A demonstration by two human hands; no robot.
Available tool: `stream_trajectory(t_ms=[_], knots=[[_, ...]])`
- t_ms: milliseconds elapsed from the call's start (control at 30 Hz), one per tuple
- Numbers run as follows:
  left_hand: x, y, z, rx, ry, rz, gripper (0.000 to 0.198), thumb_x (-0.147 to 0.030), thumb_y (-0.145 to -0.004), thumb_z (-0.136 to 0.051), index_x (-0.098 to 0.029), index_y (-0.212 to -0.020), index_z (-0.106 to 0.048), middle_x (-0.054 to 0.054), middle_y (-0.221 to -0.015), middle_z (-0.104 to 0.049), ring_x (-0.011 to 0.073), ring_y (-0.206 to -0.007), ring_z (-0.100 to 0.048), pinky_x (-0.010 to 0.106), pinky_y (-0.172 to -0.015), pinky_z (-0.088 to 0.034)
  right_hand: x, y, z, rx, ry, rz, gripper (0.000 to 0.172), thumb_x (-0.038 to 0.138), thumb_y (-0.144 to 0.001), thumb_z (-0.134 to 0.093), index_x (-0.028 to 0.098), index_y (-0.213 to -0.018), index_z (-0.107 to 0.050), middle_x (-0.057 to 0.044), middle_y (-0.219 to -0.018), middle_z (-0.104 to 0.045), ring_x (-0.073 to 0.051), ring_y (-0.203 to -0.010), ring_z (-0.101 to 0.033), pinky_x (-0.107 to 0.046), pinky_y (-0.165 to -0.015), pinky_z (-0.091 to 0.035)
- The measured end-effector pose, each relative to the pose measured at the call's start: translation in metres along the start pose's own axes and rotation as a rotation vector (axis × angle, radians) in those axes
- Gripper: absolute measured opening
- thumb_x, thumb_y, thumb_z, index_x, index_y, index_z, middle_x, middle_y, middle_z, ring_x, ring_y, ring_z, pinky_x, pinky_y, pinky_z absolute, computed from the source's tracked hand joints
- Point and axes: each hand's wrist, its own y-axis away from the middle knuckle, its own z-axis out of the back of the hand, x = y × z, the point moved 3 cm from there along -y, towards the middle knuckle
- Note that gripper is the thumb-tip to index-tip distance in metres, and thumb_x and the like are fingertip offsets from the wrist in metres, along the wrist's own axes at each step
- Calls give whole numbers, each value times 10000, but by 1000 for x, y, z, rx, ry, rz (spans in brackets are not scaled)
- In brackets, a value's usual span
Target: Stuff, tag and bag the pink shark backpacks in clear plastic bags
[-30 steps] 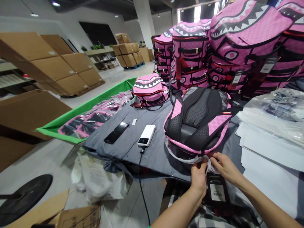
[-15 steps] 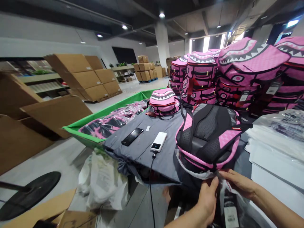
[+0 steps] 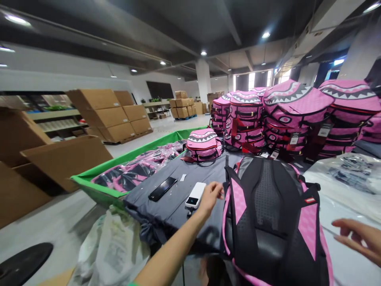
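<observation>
A pink and black backpack (image 3: 268, 222) lies with its padded back and shoulder straps facing up at the table's near edge, its lower end cut off by the frame. My left hand (image 3: 210, 196) is just left of it, near the strap, with fingers loosely bent and nothing visible in them. To the right, my right hand (image 3: 358, 238) hovers over white sheets (image 3: 342, 262) with its fingers apart, holding nothing. A white power bank (image 3: 195, 194) with a small display lies right by my left hand. Beyond it is a black phone (image 3: 162, 188).
Stacked pink shark-mouth backpacks (image 3: 297, 103) fill the back right. One small pink bag (image 3: 204, 145) sits on the grey-covered table (image 3: 169, 214). A green-rimmed bin (image 3: 86, 178) holds plastic-wrapped bags. A clear plastic packet (image 3: 354, 174) lies right; cartons (image 3: 104, 119) stand left.
Both hands have let go of the plastic at the backpack's near end and moved apart, left hand up and leftward, right hand rightward. The backpack appears nearer and larger.
</observation>
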Motion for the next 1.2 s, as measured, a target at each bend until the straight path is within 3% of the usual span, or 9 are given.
stream_trajectory(t_ms=[167, 333, 500, 600, 667, 767, 967, 1100, 1200], knots=[[-4, -122, -51, -129, -50, 186, 360, -434, -904, -643, -146, -731, -515, -40, -573, -504, 71, -440, -434, 207, -477, -356, 100, -31, -27, 95, -9, 289, 380, 582, -855, -580, 259, -1004, -712, -108, -861, -708, -208, -704, -680, -284, -637, -548], [-35, -180, -62, -150, -65, 138, 275, -336, -813, -735, -143, -744, -551, -68, -535, -465, 81, -464, -447, 213, -495, -383, 127, -46, -74, 147, 97, 514, 168, 311, -896, -534, 234, -797, -646, -14, -745, -634, -121, -600, -630, -195, -541, -462], [-86, -183, -61, 32, -19, -120, 374, -352, -536, -876, -136, -665, -598, -35, -580, -530, 81, -533, -487, 202, -524, -361, 149, -131, -72, -12, -10, 596, 222, 323, -977, -476, 221, -1075, -647, -68, -963, -647, -163, -801, -661, -269, -733, -542], [-87, -158, -76, 177, -9, -170, 454, -427, -448, -893, -122, -659, -631, -5, -610, -567, 96, -554, -500, 227, -558, -390, 182, -205, -86, -140, 56, 582, 568, 138, -847, -555, 239, -1405, -512, -128, -1379, -537, -259, -1234, -563, -439, -1040, -486], [-80, -143, -83, 207, -7, -192, 489, -470, -430, -886, -121, -648, -621, -2, -608, -561, 96, -562, -489, 232, -570, -388, 206, -246, -104, -24, 103, 606, 598, 63, -773, -590, 235, -1345, -581, -122, -1516, -430, -289, -1407, -406, -512, -1153, -367], [-72, -137, -77, 146, -10, -226, 518, -530, -450, -862, -139, -637, -579, -26, -581, -505, 80, -545, -442, 223, -545, -345, 227, -278, -125, 149, 110, 640, 299, 62, -781, -612, 199, -1026, -716, -110, -1254, -650, -289, -1271, -550, -479, -1102, -413], [-77, -176, -65, 71, -82, -243, 619, -694, -510, -782, -182, -579, -441, -53, -529, -402, 65, -484, -342, 223, -491, -266, 218, -217, -137, 255, 47, 455, 271, 213, -937, -467, 153, -1087, -684, -77, -863, -699, -209, -813, -668, -301, -761, -515], [-63, -200, -110, 195, -216, -307, 631, -626, -474, -854, -174, -555, -421, -66, -520, -364, 58, -505, -306, 217, -515, -232, 213, -113, -142, 532, -272, 446, 361, 483, -923, -535, 178, -1024, -699, -10, -775, -663, -154, -715, -619, -218, -630, -491], [-39, -201, -145, 251, -351, -359, 531, -484, -558, -868, -176, -558, -436, -64, -518, -370, 80, -526, -331, 228, -541, -242, 198, -59, -123, 525, -352, 330, 411, 597, -860, -593, 202, -913, -694, 8, -679, -604, -149, -673, -601, -208, -589, -468]])
